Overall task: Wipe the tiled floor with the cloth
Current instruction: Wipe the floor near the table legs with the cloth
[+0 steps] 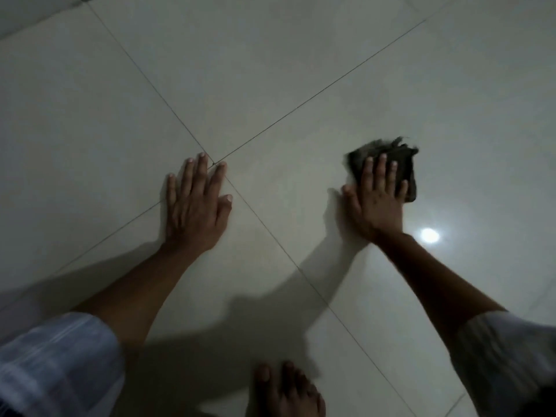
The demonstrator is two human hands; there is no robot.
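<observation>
A dark, crumpled cloth (388, 158) lies on the pale tiled floor (270, 70) at centre right. My right hand (376, 200) presses flat on top of it, fingers spread, so the cloth's near part is hidden under the palm; its frayed far edge is blurred. My left hand (195, 203) rests flat on the bare floor to the left, fingers apart, fingertips at the crossing of the dark grout lines (214, 164). It holds nothing.
My bare foot (285, 392) stands at the bottom centre. White sleeves show at the bottom left (54, 365) and bottom right (508, 350). A bright lamp reflection (429, 235) shines on the tile just right of my right wrist. Shadows of my arms fall across the near tiles.
</observation>
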